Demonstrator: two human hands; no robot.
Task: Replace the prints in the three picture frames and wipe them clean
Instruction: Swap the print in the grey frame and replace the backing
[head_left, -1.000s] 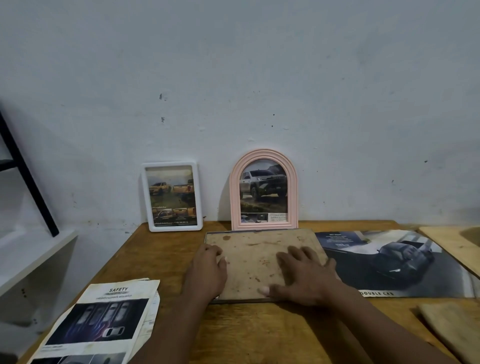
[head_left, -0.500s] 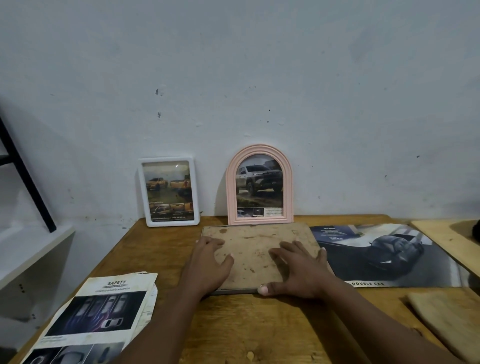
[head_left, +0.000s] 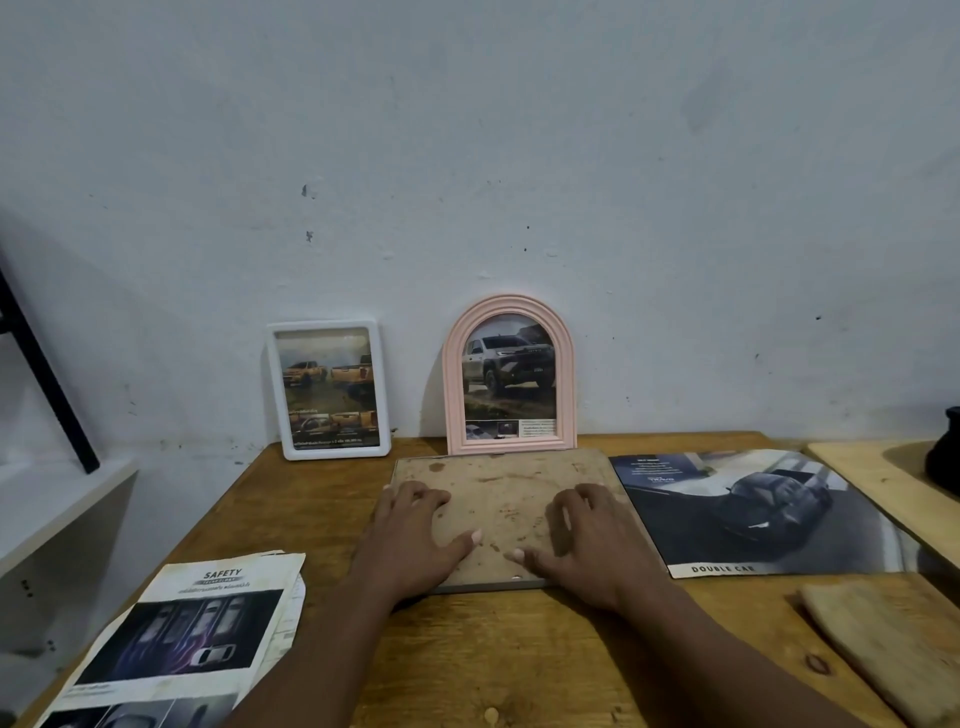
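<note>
A large frame (head_left: 498, 499) lies face down on the wooden table (head_left: 519, 654), its stained brown backing board up. My left hand (head_left: 410, 540) rests flat on its left part, thumb stretched toward the middle. My right hand (head_left: 587, 540) rests flat on its right part, fingers pointing away from me. A white rectangular frame (head_left: 328, 389) with a print of orange trucks and a pink arched frame (head_left: 510, 374) with a grey truck print lean upright on the wall behind. A dark car print (head_left: 748, 512) marked DOUBLE CAB lies right of the big frame.
A stack of prints (head_left: 182, 639) headed SAFETY lies at the table's front left. A tan cloth (head_left: 883, 649) lies at the front right. A lighter wooden board (head_left: 872, 483) with a dark object (head_left: 945, 452) sits far right. A white shelf (head_left: 52, 509) stands left.
Both hands have slid a little on the backing board: the left thumb has spread toward the centre and the right fingers have drawn closer together. My view has shifted slightly.
</note>
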